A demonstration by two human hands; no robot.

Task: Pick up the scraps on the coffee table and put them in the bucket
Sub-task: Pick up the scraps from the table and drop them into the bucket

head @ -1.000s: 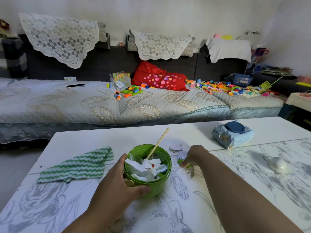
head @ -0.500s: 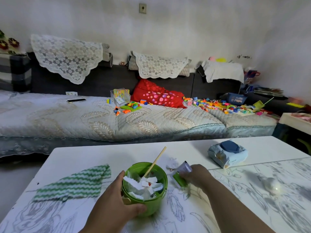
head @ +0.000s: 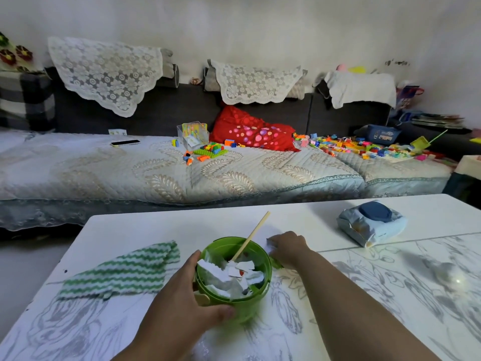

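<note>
your left hand [head: 182, 295] grips the green bucket [head: 250, 308] wall. right hand [head: 286, 247] curls its fingers onto a white scrap [head: 270, 242] on the tabletop [head: 156, 225] just beside it. looks like paper: light, limp, probably tears. pinch it bunched, not by an edge.

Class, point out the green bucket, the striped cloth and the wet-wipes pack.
green bucket [head: 256, 308]: head view, front outer wall.
striped cloth [head: 122, 272]: head view, fabric middle.
wet-wipes pack [head: 374, 211]: head view, dark blue lid.

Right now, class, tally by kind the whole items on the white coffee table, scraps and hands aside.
Round green plastic bucket: 1
Green-and-white striped cloth: 1
Silver wipes pack with blue lid: 1
Thin wooden stick: 1
Blurred pale round object: 1
Total: 5
</note>
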